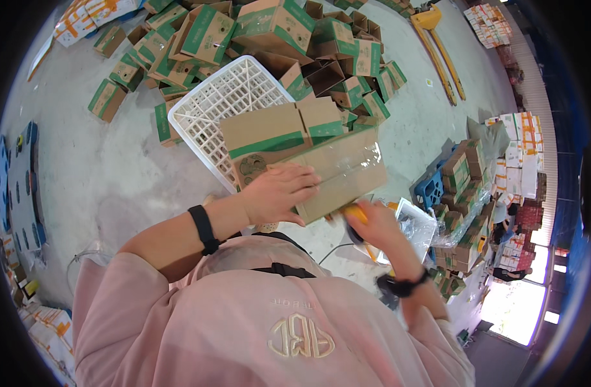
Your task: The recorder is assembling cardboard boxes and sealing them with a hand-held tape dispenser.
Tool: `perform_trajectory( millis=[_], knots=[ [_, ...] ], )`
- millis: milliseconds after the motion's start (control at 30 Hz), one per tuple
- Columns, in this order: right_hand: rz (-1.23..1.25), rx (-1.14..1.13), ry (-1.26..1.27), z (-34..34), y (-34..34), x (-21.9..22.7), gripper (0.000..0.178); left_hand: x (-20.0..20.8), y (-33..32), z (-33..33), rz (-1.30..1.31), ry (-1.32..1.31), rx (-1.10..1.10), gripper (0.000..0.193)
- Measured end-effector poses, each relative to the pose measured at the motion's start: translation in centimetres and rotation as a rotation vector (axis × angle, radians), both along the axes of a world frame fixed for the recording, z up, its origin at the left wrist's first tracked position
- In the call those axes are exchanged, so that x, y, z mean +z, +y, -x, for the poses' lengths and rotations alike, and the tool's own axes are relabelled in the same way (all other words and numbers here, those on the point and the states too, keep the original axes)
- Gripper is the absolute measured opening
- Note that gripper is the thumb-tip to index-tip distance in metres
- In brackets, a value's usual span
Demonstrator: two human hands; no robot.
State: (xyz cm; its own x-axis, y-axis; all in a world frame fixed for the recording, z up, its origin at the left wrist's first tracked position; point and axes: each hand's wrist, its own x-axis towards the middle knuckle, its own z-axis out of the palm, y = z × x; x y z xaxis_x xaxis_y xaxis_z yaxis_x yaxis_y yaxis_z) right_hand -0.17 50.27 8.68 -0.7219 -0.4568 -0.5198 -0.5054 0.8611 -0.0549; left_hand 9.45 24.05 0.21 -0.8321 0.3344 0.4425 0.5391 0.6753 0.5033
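A brown cardboard carton (337,169) with green bands rests tilted on an upturned white plastic basket (208,97) in front of me. A shiny strip of clear tape runs along the seam of its near face. My left hand (279,188) lies flat against the carton, fingers stretched over its left side and thumb near its lower edge. At the lower right corner of the carton, my right hand (376,226) is closed round a yellow-handled tape dispenser (355,214). The hand and some blur partly hide the dispenser.
Beyond the basket lies a large heap of brown and green cartons (270,29). A yellow pallet jack (434,55) stands far right. Stacked cartons (460,171), a blue pallet (430,190) and a box with clear plastic (415,229) are on the right. Blue pallets (24,187) stand left.
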Motion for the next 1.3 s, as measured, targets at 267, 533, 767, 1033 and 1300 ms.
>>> perform_trajectory(
  millis=[267, 533, 767, 1033, 1300],
  knots=[
    [0.816, -0.777, -0.159, 7.7, 7.0, -8.0, 0.038, 6.0, -4.6, 6.8, -0.387, -0.684, 0.732, 0.06],
    [1.195, -1.172, -0.584, 11.7, 5.6, -18.9, 0.028, -17.6, -5.4, -1.7, -0.51, -0.914, 1.076, 0.073],
    [0.966, -1.237, -0.581, 10.2, 4.4, -20.9, 0.023, -13.8, -7.1, -0.7, -1.209, -0.976, 1.004, 0.048],
    [1.219, -1.68, -0.861, 3.5, 5.7, -20.0, 0.033, -12.3, -13.1, -1.1, -0.814, -1.052, 0.902, 0.04],
    [1.553, -1.8, -0.46, 8.0, 7.3, -15.7, 0.034, -3.4, -15.5, 0.9, -1.046, -1.045, 0.441, 0.034]
  ],
)
